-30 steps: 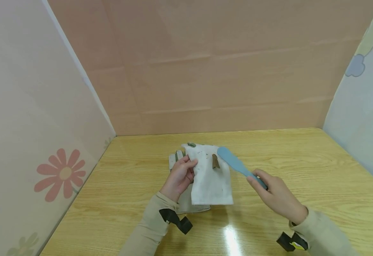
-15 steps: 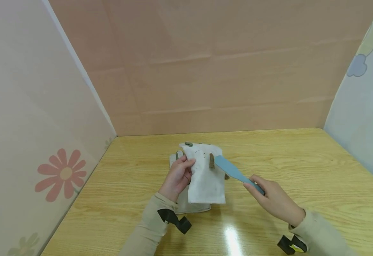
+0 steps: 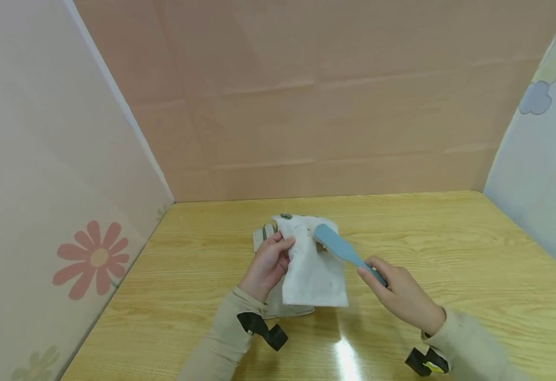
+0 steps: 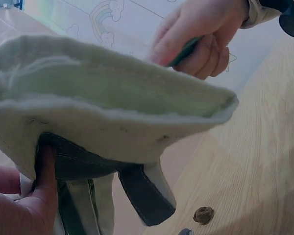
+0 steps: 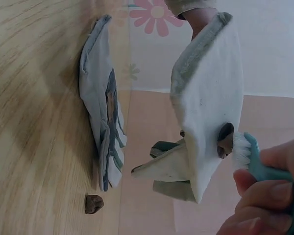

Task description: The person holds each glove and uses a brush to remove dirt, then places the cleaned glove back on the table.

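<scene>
A pale work glove [image 3: 313, 283] with dark green parts hangs above the table. My left hand [image 3: 269, 264] grips it, thumb on the near face; in the left wrist view the glove's cuff opening [image 4: 112, 93] faces the camera. My right hand [image 3: 402, 291] holds a blue brush [image 3: 337, 242] by its handle. In the right wrist view its white bristles [image 5: 241, 149] are at a brown clump [image 5: 225, 142] on the glove; whether they touch it I cannot tell. A second glove [image 3: 278, 307] lies on the table below, partly hidden by the left hand and raised glove.
On the wood-grain table [image 3: 187, 296] rests a small brown lump [image 5: 93, 204], beside the lying glove's fingers. A brown backdrop [image 3: 325, 106] rises behind. Patterned panels [image 3: 68, 159] stand left and right.
The brush head has moved left and now partly covers the brown clump in the head view. The raised glove swung left, then back right. My left hand barely moved.
</scene>
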`<state>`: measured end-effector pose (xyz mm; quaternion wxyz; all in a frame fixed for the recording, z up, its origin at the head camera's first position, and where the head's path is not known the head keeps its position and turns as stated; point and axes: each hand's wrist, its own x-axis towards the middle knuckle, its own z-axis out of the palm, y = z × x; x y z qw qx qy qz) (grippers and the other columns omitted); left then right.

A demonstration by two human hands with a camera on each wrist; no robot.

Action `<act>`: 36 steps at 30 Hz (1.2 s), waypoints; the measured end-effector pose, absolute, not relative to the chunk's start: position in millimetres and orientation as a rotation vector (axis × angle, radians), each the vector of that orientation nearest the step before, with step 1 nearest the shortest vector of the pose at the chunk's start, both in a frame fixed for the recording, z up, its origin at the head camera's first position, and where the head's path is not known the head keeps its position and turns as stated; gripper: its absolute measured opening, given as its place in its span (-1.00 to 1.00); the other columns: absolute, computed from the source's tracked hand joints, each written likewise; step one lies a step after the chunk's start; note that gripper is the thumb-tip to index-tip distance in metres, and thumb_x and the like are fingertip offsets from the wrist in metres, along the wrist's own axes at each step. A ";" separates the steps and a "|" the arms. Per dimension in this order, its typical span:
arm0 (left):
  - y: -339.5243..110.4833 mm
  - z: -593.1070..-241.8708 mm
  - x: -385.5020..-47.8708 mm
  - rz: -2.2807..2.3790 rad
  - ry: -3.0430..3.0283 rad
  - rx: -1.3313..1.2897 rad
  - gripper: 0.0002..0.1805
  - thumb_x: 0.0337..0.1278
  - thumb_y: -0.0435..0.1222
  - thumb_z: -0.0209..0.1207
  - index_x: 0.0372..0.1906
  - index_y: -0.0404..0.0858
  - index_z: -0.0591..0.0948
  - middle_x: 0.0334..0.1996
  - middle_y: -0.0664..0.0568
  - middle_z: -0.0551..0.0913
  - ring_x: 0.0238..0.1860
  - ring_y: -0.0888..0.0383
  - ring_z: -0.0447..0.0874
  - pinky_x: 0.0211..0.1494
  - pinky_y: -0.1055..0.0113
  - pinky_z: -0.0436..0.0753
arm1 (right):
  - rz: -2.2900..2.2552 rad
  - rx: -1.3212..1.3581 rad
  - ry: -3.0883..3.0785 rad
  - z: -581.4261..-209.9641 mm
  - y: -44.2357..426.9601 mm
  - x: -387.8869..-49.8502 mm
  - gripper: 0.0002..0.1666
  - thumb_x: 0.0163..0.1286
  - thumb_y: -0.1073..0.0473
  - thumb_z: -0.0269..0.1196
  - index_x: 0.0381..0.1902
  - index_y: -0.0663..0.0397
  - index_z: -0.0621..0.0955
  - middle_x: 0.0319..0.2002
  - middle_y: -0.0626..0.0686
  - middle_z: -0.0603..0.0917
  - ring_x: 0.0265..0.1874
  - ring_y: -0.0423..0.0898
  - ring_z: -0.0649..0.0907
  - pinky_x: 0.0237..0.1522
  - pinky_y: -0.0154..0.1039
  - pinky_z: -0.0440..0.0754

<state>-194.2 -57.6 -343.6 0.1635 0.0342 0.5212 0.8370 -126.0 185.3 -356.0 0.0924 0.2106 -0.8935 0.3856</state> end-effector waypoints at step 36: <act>-62.0 -347.1 -196.2 2.436 1.497 0.064 -0.57 0.33 -0.48 -0.16 0.26 -0.49 0.22 -0.28 0.17 0.59 -0.30 0.37 0.62 -0.21 0.50 0.58 | 1.166 0.539 -2.739 -360.3 187.8 -126.9 -0.74 0.50 0.12 -0.08 -0.43 0.04 0.37 -0.70 -0.19 0.12 -0.78 -0.40 0.07 -0.75 -0.44 0.17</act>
